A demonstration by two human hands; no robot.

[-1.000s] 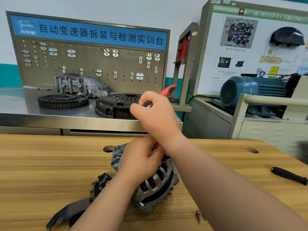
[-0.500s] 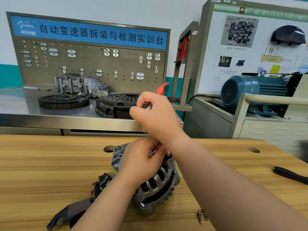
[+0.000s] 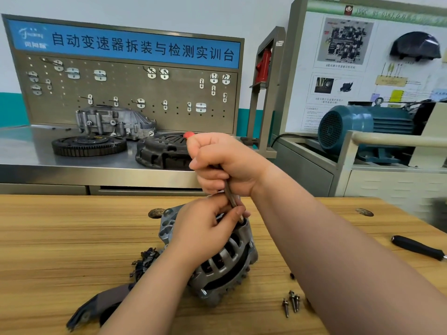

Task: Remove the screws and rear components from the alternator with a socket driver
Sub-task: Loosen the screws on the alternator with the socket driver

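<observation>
On the wooden bench [image 3: 72, 238], the alternator [image 3: 227, 259] is lying centrally; we are gripping its housing with the left hand [image 3: 205, 228] to steady it, while the right hand [image 3: 225, 163] is clenching the socket driver [image 3: 231, 197] nearly upright for downward pressure; loose screws [image 3: 291, 302] are lying nearby

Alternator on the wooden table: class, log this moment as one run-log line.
right hand grips socket driver, shaft down onto alternator | left hand holds alternator beside shaft | loose screws lie on table
</observation>
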